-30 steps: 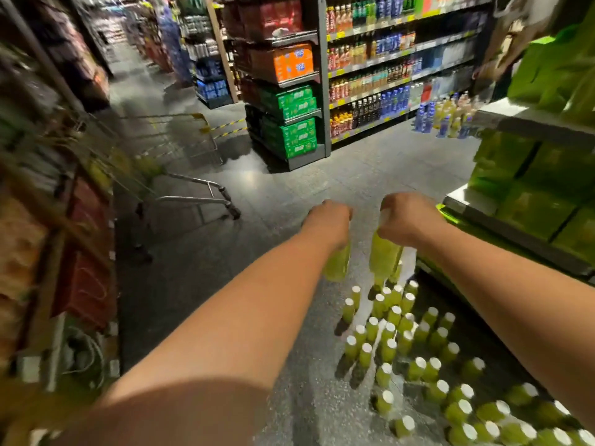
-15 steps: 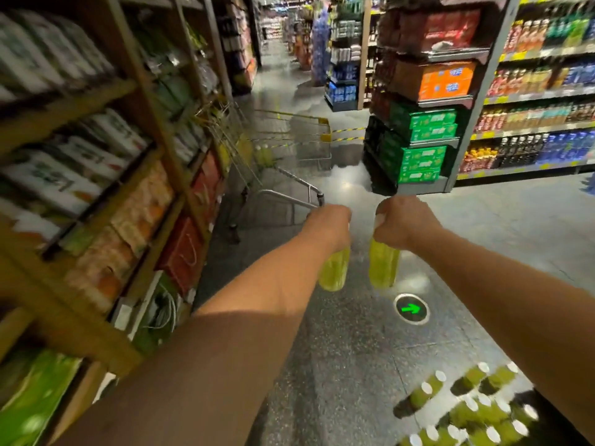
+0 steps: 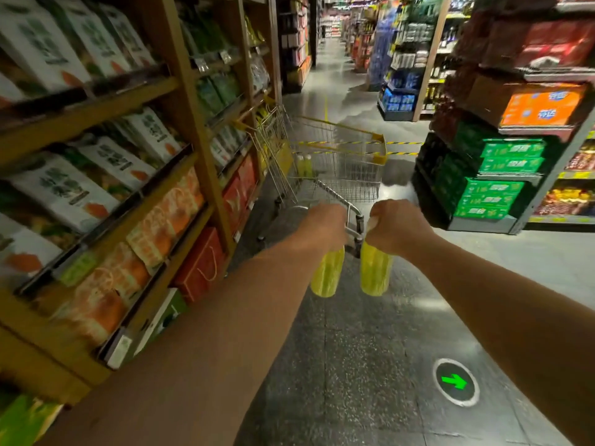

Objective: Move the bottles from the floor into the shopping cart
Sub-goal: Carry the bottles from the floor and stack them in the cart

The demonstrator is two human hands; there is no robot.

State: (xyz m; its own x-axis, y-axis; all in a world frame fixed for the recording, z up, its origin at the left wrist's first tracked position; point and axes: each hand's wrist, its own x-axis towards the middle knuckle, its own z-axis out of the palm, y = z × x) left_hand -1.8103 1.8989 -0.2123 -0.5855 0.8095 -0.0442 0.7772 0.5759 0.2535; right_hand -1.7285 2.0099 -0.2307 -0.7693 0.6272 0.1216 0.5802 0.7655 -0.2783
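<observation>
Presently, one clear plastic bottle of yellow-green drink (image 3: 326, 273) is held above the dark speckled floor (image 3: 354, 365) by the left hand (image 3: 325, 225) and a second yellow-green bottle (image 3: 375, 272) by the right hand (image 3: 397, 226), the grip of each hand being clenched round the top of its bottle. Ahead of the hands, a silver wire shopping cart with a yellow rim (image 3: 354, 175) is seen beside a wooden shelf of packaged goods (image 3: 190, 123), and two more yellow-green bottles (image 3: 304, 165) are stood upright inside it, near its left wall. A round floor marker with a green arrow (image 3: 455, 381) is seen under the right forearm.
</observation>
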